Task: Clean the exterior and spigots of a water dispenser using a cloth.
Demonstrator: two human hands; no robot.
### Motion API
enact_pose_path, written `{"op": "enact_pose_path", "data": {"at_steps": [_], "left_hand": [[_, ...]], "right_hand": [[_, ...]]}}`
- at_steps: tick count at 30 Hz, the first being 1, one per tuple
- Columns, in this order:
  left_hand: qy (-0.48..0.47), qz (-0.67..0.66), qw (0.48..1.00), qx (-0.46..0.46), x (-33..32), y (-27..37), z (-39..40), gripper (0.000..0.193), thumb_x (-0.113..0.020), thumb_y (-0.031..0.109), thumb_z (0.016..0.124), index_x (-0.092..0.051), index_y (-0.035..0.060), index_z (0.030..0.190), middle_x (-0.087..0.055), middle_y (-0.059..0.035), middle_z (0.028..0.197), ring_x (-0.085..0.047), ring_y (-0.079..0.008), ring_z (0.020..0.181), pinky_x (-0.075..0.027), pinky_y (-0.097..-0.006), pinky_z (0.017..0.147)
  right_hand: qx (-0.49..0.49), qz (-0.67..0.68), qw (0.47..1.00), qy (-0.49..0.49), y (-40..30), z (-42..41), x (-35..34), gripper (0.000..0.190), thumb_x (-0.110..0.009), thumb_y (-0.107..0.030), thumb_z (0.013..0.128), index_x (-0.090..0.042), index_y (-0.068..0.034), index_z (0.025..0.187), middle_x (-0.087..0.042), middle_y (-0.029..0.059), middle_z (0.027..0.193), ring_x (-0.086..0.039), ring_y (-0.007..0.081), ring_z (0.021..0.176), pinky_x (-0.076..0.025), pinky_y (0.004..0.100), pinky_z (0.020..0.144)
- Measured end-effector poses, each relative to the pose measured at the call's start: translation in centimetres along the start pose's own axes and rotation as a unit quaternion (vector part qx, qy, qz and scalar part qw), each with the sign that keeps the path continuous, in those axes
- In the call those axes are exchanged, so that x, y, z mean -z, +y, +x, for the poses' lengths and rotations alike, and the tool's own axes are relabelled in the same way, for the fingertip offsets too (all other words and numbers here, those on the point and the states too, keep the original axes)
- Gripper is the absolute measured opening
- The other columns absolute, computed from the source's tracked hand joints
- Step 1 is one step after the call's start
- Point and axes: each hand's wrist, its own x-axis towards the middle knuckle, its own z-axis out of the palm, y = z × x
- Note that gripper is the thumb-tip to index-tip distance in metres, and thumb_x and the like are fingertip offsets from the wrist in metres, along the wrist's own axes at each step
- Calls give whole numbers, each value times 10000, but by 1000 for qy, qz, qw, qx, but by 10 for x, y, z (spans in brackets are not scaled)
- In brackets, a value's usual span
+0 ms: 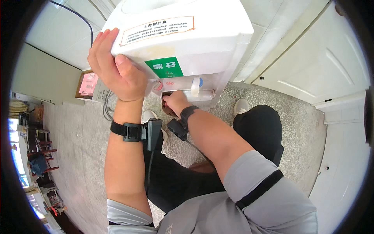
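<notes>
A white water dispenser (204, 44) with a warning label and a green sticker stands before me. My left hand (114, 67) rests against its left upper corner, thumb apart from the fingers. Below the taps, my right hand (175, 102) is at the left part of the drip tray area, its fingers on a brown cloth (167, 108); the fingertips are partly hidden. A red-marked tap (158, 85) is left of the right hand, and a white tap lever with a blue mark (195, 87) is to its upper right. Both wrists wear black straps with small devices.
An open cardboard box (87, 84) with pink contents stands left of the dispenser, near a coiled grey cable (107, 108). White cabinet doors (309, 58) line the right side. Speckled floor (79, 152) lies around my legs and shoes. Chairs and shelves stand at the far left.
</notes>
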Motion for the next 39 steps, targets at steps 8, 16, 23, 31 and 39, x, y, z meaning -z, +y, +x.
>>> {"op": "enact_pose_path", "data": {"at_steps": [8, 16, 23, 31, 39], "left_hand": [[-14, 14, 1000, 12, 8, -6, -2, 459, -396, 290, 988, -642, -16, 1225, -627, -172, 1237, -530, -362, 1233, -407, -469, 1072], [-19, 2, 1000, 4, 1, -1, 0, 462, -396, 299, 999, -637, -17, 1234, -624, -175, 1245, -524, -363, 1235, -404, -470, 1078], [-1, -11, 1000, 11, -1, 0, -2, 453, -412, 298, 993, -641, -13, 1229, -622, -182, 1239, -527, -364, 1230, -405, -472, 1076], [-5, 0, 1000, 5, 10, -4, 1, 443, -421, 288, 984, -647, -6, 1225, -619, -192, 1234, -530, -367, 1223, -404, -470, 1070], [-14, -10, 1000, 8, 6, -4, -3, 441, -424, 284, 981, -647, 0, 1234, -621, -200, 1231, -528, -376, 1215, -401, -475, 1067]], "right_hand": [[22, -38, 997, -57, 8, -8, -10, 330, -657, -269, 873, -738, 15, 726, -744, 174, 768, -715, 255, 676, -548, 394, 647], [-46, 193, 980, 32, 2, 5, -12, 315, -623, -191, 950, -712, 38, 754, -730, 127, 747, -693, 238, 669, -531, 386, 622], [-1, 13, 1000, -7, -1, 2, -2, 289, -659, -190, 897, -726, 14, 703, -727, 120, 678, -707, 237, 635, -547, 380, 613], [-27, 68, 996, 48, -1, 0, -28, 335, -653, -231, 921, -717, 17, 705, -726, 136, 690, -715, 241, 643, -560, 393, 639], [-60, 52, 986, 144, 29, 24, -45, 382, -640, -299, 939, -734, 18, 747, -731, 160, 723, -733, 298, 699, -567, 434, 689]]}}
